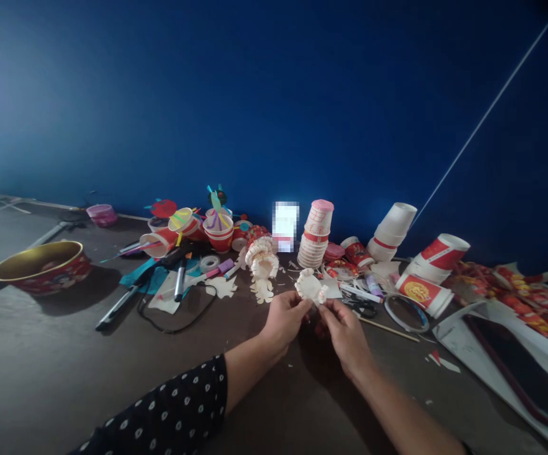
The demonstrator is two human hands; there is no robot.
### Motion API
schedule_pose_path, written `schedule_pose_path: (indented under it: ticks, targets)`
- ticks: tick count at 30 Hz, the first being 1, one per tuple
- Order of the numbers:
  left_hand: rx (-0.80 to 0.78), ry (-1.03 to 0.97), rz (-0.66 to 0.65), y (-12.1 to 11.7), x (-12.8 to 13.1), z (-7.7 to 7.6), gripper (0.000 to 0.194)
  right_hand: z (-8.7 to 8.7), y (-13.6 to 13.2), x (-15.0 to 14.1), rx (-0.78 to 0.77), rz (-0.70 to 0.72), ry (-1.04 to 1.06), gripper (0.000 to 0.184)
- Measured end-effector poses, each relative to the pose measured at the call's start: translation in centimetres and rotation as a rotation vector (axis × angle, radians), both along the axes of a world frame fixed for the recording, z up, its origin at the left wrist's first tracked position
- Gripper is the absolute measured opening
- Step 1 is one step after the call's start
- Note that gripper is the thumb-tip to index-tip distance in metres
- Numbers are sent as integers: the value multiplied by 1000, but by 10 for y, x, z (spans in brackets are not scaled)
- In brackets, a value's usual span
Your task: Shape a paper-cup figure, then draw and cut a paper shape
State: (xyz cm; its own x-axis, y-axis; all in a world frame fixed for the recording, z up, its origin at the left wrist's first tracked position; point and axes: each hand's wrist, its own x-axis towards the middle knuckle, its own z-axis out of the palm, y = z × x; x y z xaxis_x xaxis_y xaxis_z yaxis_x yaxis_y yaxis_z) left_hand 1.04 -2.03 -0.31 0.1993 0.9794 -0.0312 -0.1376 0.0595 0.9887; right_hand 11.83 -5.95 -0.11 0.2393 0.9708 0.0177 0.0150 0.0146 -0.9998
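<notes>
Between the fingertips of both hands is a white paper cutout [310,288] with curled, scalloped edges. My left hand [287,318] pinches its lower left edge. On the lower right edge, my right hand [343,322] holds it between thumb and fingers. Both hands are above the dark table. Just beyond them stands a white paper craft [261,259] with layered curled petals. Behind the cutout rises a tall stack of paper cups [316,234] with a pink top.
At the left are a gold-lined bowl [41,268], a black glue gun [179,256] and decorated paper cups [218,234]. To the right lie a wire ring [406,313], a wooden stick [390,329], tipped cups [425,296] and a phone [523,366]. A blue wall [255,95] closes the back.
</notes>
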Motion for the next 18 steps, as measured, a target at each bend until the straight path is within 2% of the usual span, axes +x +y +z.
schedule_pose_path:
  ticks: [8,18]
  targets:
    - [4,-32,-18,2,1,-2,15,-5,1,3,34,-7,-203,19]
    - [10,45,-29,1,0,1,9,-7,0,5,98,-66,-426,19]
